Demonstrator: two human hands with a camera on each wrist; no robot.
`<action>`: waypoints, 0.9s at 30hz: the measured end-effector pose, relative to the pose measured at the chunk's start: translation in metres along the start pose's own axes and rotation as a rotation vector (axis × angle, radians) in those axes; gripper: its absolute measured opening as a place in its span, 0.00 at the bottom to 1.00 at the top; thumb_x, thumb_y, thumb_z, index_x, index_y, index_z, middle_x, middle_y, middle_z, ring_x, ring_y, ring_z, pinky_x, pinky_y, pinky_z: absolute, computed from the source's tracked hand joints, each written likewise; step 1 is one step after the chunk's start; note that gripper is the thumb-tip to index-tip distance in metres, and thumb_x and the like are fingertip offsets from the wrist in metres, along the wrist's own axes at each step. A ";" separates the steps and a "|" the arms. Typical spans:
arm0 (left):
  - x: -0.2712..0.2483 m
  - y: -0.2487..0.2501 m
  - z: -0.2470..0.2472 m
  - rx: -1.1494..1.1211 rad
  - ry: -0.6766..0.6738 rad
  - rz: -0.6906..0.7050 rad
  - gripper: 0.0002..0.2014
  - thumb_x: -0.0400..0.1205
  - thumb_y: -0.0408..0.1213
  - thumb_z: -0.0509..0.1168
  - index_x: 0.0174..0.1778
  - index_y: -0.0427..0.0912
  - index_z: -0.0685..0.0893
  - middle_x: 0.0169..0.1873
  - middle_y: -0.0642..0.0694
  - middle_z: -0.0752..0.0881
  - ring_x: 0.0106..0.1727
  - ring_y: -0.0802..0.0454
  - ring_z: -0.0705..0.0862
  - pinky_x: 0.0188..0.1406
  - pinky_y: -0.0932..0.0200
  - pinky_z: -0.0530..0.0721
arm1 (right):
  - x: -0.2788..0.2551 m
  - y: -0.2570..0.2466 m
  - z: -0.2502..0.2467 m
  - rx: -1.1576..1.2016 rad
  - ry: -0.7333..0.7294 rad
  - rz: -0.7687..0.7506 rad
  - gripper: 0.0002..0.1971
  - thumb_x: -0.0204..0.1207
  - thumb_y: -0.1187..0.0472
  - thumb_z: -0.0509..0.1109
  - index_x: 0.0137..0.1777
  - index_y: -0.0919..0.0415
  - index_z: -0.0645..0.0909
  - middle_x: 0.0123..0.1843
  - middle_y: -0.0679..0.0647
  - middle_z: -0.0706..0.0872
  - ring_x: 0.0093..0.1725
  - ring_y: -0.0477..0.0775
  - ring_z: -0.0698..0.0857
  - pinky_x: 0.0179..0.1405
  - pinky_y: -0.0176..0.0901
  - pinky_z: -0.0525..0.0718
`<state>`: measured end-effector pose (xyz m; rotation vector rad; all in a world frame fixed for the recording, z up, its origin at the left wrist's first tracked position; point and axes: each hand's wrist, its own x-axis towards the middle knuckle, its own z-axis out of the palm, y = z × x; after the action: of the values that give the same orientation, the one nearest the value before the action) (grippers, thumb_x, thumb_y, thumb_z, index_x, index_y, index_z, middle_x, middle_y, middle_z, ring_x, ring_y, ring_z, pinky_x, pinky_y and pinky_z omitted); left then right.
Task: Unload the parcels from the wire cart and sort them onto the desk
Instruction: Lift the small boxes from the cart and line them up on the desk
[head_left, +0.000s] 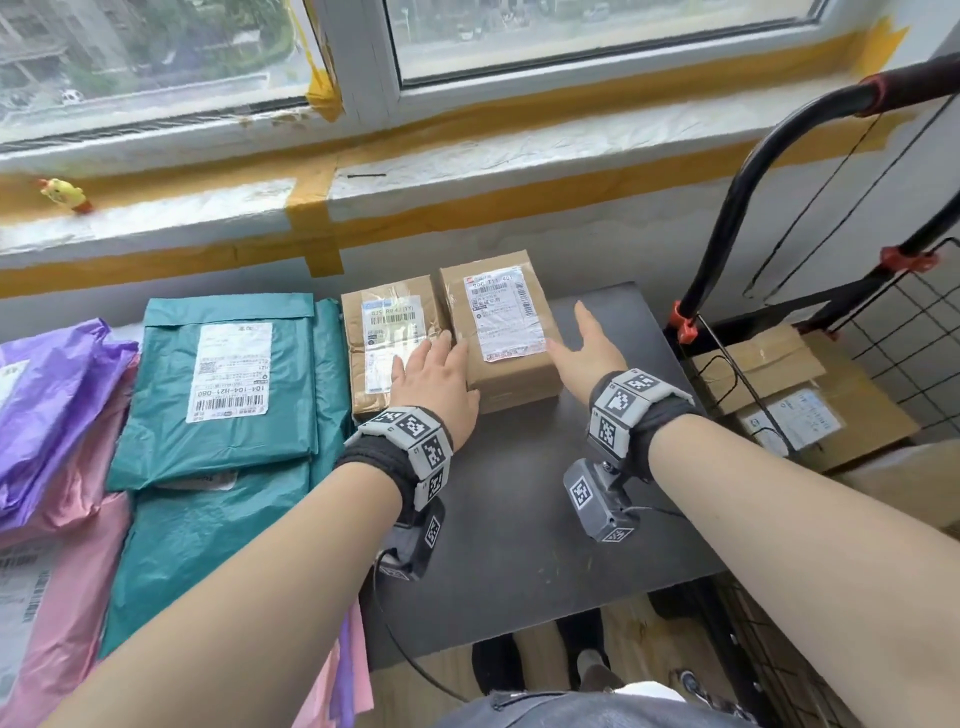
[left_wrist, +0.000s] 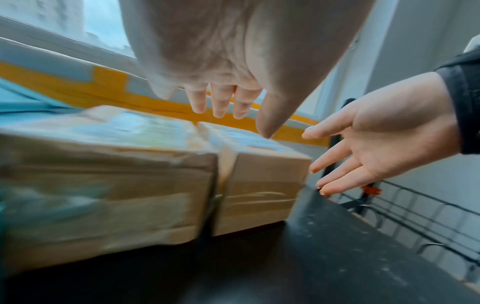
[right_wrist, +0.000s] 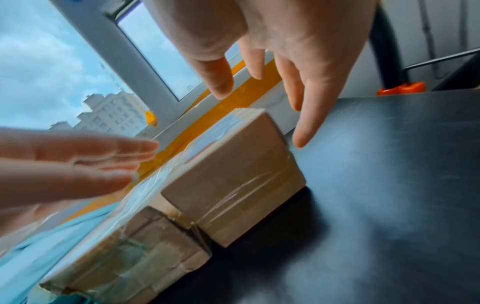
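Observation:
Two taped cardboard parcels stand side by side at the back of the dark desk (head_left: 545, 509): a left box (head_left: 384, 332) (left_wrist: 103, 174) (right_wrist: 135, 246) and a taller right box (head_left: 501, 325) (left_wrist: 262, 185) (right_wrist: 233, 170). My left hand (head_left: 434, 371) (left_wrist: 221, 98) hovers flat over the seam between them, fingers straight, holding nothing. My right hand (head_left: 584, 345) (right_wrist: 272, 82) is spread just off the right box's right side, palm toward it, with a small gap showing. The wire cart (head_left: 883, 322) stands to the right with more cardboard boxes (head_left: 810, 410) inside.
Teal mailer bags (head_left: 228, 374) lie left of the boxes, with purple bags (head_left: 52, 395) and pink bags (head_left: 62, 545) further left. The cart's black handle (head_left: 753, 182) rises at the desk's right edge. A taped window sill (head_left: 467, 171) runs behind the desk.

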<state>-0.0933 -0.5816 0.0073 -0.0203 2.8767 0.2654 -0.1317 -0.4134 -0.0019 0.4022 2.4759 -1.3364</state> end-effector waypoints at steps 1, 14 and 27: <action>0.001 0.009 -0.001 -0.007 0.018 0.044 0.30 0.85 0.44 0.56 0.82 0.47 0.53 0.83 0.48 0.52 0.84 0.45 0.50 0.82 0.41 0.45 | -0.005 0.004 -0.005 0.013 0.021 0.013 0.32 0.82 0.51 0.60 0.83 0.47 0.51 0.81 0.55 0.65 0.75 0.60 0.71 0.71 0.47 0.70; -0.008 0.190 0.010 0.017 -0.141 0.558 0.24 0.85 0.38 0.56 0.79 0.44 0.64 0.77 0.45 0.69 0.77 0.44 0.68 0.75 0.52 0.66 | -0.064 0.125 -0.141 0.131 0.344 0.313 0.29 0.78 0.56 0.64 0.78 0.57 0.64 0.56 0.59 0.81 0.54 0.60 0.82 0.63 0.60 0.81; -0.035 0.423 0.096 0.181 -0.412 0.734 0.18 0.85 0.41 0.56 0.71 0.41 0.74 0.68 0.39 0.78 0.67 0.40 0.77 0.66 0.50 0.77 | -0.140 0.319 -0.301 0.291 0.562 0.700 0.20 0.78 0.64 0.65 0.68 0.71 0.74 0.66 0.69 0.79 0.61 0.70 0.81 0.62 0.62 0.81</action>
<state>-0.0515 -0.1487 -0.0004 1.0033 2.3674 0.1136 0.0795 -0.0060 -0.0322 1.7247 2.1343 -1.3707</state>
